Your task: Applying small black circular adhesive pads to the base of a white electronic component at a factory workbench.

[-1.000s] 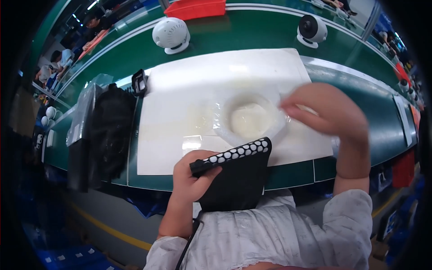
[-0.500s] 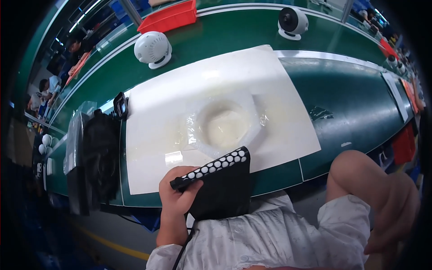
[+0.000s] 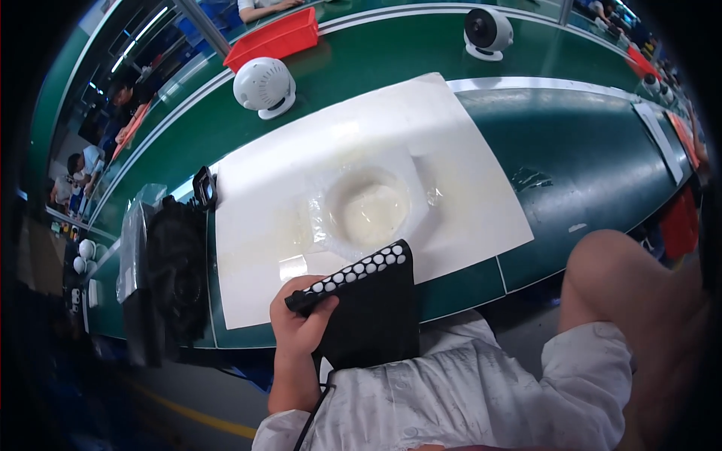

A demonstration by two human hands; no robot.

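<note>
My left hand (image 3: 298, 323) is closed round one end of a black flat item (image 3: 376, 312) whose upper edge is dotted with white circles; its exact kind I cannot make out. The item hangs upright near the table's front edge, in front of my body. Just beyond it, a white block with a round hollow (image 3: 416, 225) is fixed with clear tape on a large white board (image 3: 259, 199). My bent right arm (image 3: 613, 282) is raised at the right, with its hand out of view.
Two white cameras on stands, one back left (image 3: 265, 86) and one back right (image 3: 487, 35), stand on the green table (image 3: 556, 135). Nearby is a red bin (image 3: 274, 39). A black bag (image 3: 177, 270) and clear plastic wrapping (image 3: 134, 248) lie at the left. Other people work farther off.
The view has shifted slightly. My right elbow appears higher, and a person's arms now show behind the red bin. My left hand keeps its hold on the black item.
</note>
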